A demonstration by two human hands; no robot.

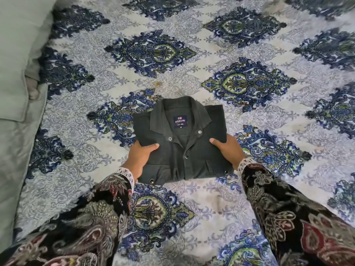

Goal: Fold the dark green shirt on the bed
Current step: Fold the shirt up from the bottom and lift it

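The dark green shirt (180,148) lies folded into a compact rectangle on the bed (192,79), collar away from me, with a blue brand label showing inside the collar and metal snaps down the front. My left hand (139,160) grips its left edge, thumb on top and fingers tucked under. My right hand (228,150) holds the right edge the same way. Both wrists wear dark paisley sleeves with white lace cuffs.
The bedspread is pale grey with large blue and green medallions. A grey-green pillow (17,54) and a matching sheet edge (11,150) run along the left side. Open bedspread stretches beyond and to the right of the shirt.
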